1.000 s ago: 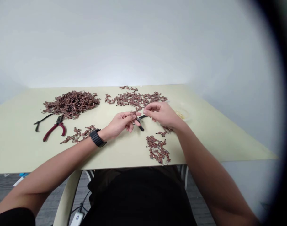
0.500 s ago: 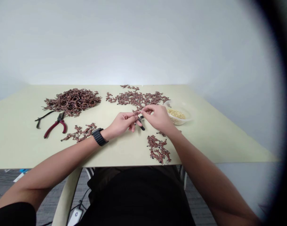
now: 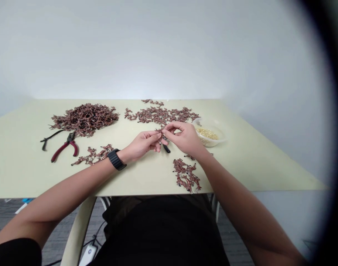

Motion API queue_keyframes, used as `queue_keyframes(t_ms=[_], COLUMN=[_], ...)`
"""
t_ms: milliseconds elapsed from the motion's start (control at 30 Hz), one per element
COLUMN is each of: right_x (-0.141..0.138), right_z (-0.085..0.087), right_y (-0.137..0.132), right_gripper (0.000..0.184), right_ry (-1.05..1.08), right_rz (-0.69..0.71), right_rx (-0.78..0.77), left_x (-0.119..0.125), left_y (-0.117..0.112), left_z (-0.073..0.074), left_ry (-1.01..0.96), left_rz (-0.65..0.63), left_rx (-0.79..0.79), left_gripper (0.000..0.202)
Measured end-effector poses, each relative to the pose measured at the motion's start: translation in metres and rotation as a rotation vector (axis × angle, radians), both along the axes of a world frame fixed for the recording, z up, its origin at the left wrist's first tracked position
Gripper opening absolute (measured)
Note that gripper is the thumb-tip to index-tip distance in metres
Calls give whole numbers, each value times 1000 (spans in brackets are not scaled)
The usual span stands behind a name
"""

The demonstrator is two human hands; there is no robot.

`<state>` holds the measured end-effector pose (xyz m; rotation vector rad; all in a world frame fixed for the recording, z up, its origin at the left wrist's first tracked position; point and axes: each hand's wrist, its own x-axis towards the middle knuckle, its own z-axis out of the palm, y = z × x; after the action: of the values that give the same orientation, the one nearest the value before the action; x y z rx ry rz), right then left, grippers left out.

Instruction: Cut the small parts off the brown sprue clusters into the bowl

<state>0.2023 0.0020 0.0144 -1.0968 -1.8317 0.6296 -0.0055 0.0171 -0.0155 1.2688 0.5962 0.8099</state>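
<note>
My left hand [image 3: 142,143], with a black watch on the wrist, pinches a small brown piece [image 3: 159,132] above the table's middle. My right hand [image 3: 184,137] meets it from the right, fingers pinched together at the same piece. A black-handled tool [image 3: 166,148] pokes out below the two hands; I cannot tell which hand holds it. A spread of brown pieces [image 3: 160,115] lies just behind the hands. A small cluster of them [image 3: 185,175] lies near the front edge, under my right forearm.
A big heap of brown pieces [image 3: 85,117] sits at the back left. Red-handled pliers [image 3: 64,147] and a black tool [image 3: 49,139] lie beside it. Another small group of pieces [image 3: 94,155] lies left of my wrist. A clear bowl of yellowish bits [image 3: 210,133] stands on the right.
My right hand has moved left and closer to my left hand, uncovering the clear bowl. The fingertips of both hands now meet at the brown piece.
</note>
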Motion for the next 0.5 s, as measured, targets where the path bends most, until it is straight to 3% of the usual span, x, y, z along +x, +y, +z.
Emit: queue_keyframes(t_ms=[500], right_x=[2], right_z=[6], right_y=[-5], right_gripper=[13], right_ry=[-133], right_rz=[24], right_rx=[123], left_x=[-2], left_y=[-3], left_z=[5], left_ry=[80], left_rz=[-55], left_rx=[111], left_gripper=[33])
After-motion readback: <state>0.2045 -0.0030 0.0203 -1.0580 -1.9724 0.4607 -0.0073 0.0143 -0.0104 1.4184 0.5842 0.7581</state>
